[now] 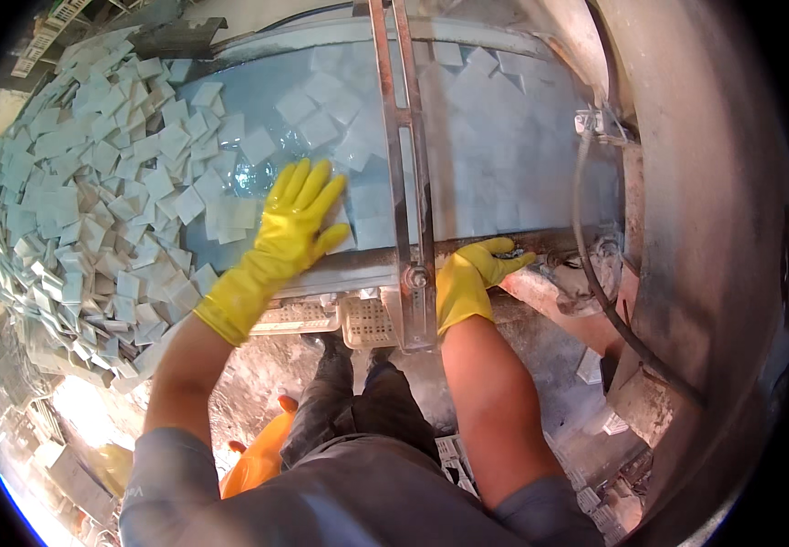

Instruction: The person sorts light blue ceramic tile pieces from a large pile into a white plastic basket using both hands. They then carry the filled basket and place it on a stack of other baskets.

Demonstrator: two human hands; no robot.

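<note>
My left hand, in a yellow rubber glove, reaches palm down over the near part of a trough of bluish water. Its fingers are extended and the thumb stands out to the side. Just beside and beneath it lie pale square tiles, some under the surface. My right hand, gloved the same way, rests at the trough's near rim, right of a rusty metal upright frame. Its fingers stretch to the right along the edge. A small dark patch shows between them; what it is cannot be made out.
A large heap of square tiles fills the left side. On the right a grey hose hangs down beside a broad curved wall. Below the rim is a perforated cream plastic basket. An orange plastic object stands by my legs.
</note>
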